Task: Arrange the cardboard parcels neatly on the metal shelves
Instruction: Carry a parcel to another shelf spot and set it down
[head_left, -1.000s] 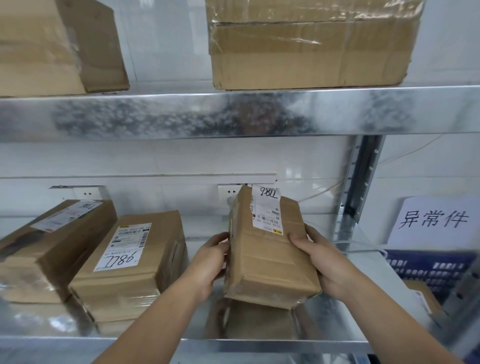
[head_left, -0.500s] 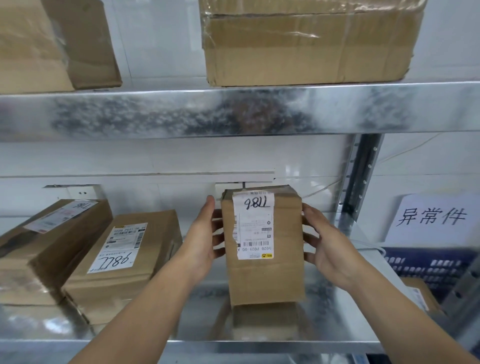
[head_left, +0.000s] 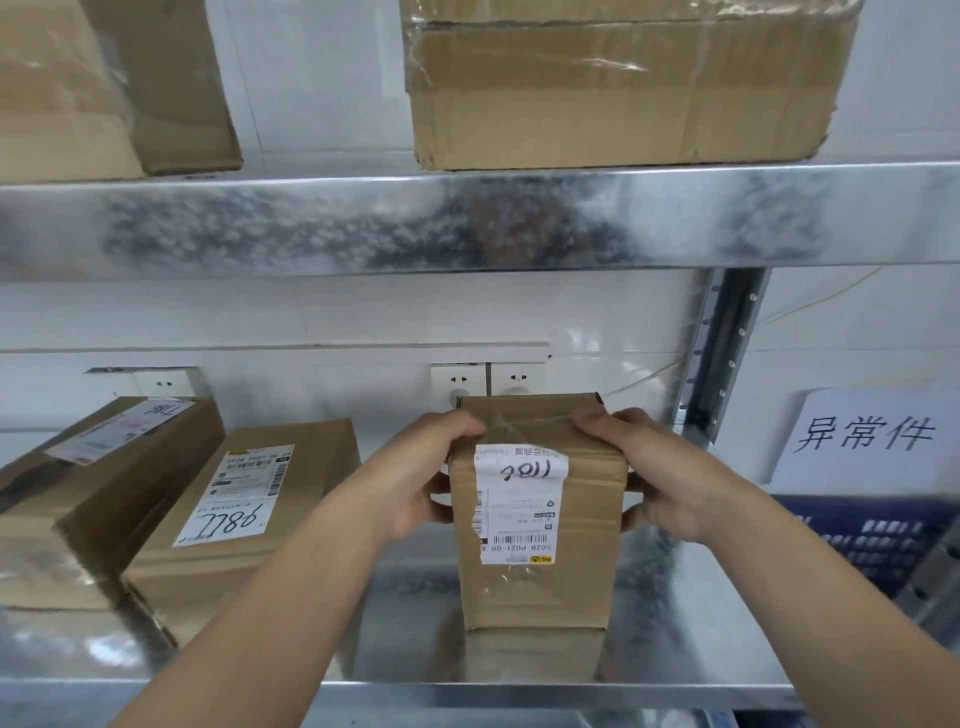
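The parcel (head_left: 537, 587) stood upright on the lower shelf (head_left: 685, 629), its label (head_left: 519, 506) facing the camera. The left hand (head_left: 415, 483) gripped its top left edge, fingers curled over the top. The right hand (head_left: 660, 478) clasped the top right edge the same way. To the left on the same shelf lay a second parcel (head_left: 291, 499), and beyond it a third parcel (head_left: 93, 499). The upper shelf (head_left: 311, 223) bore a big box (head_left: 623, 93).

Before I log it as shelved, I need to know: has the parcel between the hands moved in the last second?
Yes. Tilted before, the parcel now stands upright, its top lower, below the wall sockets it earlier covered.
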